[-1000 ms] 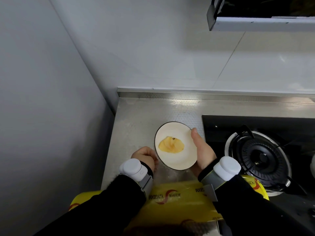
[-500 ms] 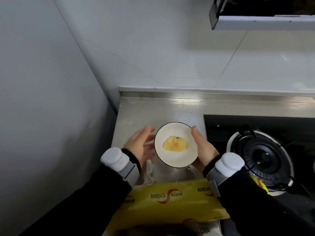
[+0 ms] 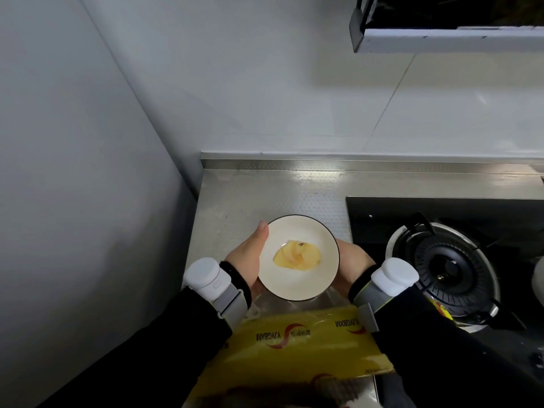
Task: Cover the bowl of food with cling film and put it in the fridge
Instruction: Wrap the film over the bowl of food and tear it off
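Note:
A white bowl [image 3: 306, 231] with a dark rim holds a yellow piece of food [image 3: 296, 255]. Both hands cup it from the sides over the steel counter [image 3: 235, 201]. My left hand [image 3: 247, 257] grips the bowl's left edge, thumb on the rim. My right hand [image 3: 351, 260] grips the right side, mostly hidden under the bowl. Clear cling film [image 3: 294, 304] shows crumpled below the bowl's near edge; whether it spans the bowl's top I cannot tell. A yellow cling film box [image 3: 297, 343] lies at the counter's front edge, between my forearms.
A black gas hob [image 3: 441, 219] with a round burner [image 3: 447, 266] fills the right side. A grey wall [image 3: 73, 172] closes the left; a white tiled wall stands behind. A range hood [image 3: 441, 33] hangs at the upper right. Bare steel counter lies behind the bowl.
My left hand opened, moved forward and took hold of the bowl's left edge. My right hand slid lower under the right side. The bowl appears lifted toward the camera.

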`<action>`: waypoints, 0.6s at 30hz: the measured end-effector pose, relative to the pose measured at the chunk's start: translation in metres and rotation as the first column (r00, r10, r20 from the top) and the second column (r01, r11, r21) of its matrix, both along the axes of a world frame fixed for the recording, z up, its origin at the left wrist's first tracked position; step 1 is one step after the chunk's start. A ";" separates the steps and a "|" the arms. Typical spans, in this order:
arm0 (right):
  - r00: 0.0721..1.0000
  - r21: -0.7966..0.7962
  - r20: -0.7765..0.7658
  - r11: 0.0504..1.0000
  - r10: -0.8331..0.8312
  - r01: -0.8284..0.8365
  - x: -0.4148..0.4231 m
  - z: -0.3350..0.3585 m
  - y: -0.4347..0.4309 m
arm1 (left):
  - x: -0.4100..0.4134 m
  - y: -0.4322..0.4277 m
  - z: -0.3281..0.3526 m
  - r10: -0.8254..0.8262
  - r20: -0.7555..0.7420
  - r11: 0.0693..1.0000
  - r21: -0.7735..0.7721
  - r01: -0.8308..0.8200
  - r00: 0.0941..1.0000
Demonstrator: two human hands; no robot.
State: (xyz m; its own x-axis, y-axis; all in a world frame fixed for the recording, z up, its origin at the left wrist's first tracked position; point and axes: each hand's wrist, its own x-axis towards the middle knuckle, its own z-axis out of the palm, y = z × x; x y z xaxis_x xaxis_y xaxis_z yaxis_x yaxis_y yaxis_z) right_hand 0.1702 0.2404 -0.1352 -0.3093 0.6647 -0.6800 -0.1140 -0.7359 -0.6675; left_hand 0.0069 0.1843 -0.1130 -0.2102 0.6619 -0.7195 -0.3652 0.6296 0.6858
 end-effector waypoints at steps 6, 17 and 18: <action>0.997 0.089 -0.030 0.994 0.072 -0.069 0.002 -0.003 0.001 | -0.003 0.001 0.005 0.052 0.085 0.999 -0.020 -0.050 0.995; 0.999 0.126 0.036 0.992 0.011 -0.016 -0.002 0.011 0.002 | -0.011 -0.007 0.011 0.020 0.152 0.999 -0.048 -0.012 0.988; 0.999 0.107 0.040 0.994 0.026 -0.030 -0.003 0.013 0.001 | -0.011 -0.008 0.011 0.018 0.159 0.999 -0.043 -0.011 0.987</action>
State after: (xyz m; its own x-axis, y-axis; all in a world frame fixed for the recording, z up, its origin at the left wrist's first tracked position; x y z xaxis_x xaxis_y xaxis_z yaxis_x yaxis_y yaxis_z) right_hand 0.1674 0.2418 -0.1220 -0.3038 0.7261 -0.6169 -0.0675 -0.6622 -0.7463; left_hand -0.0041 0.1767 -0.1019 -0.0998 0.6280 -0.7718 -0.4769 0.6506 0.5910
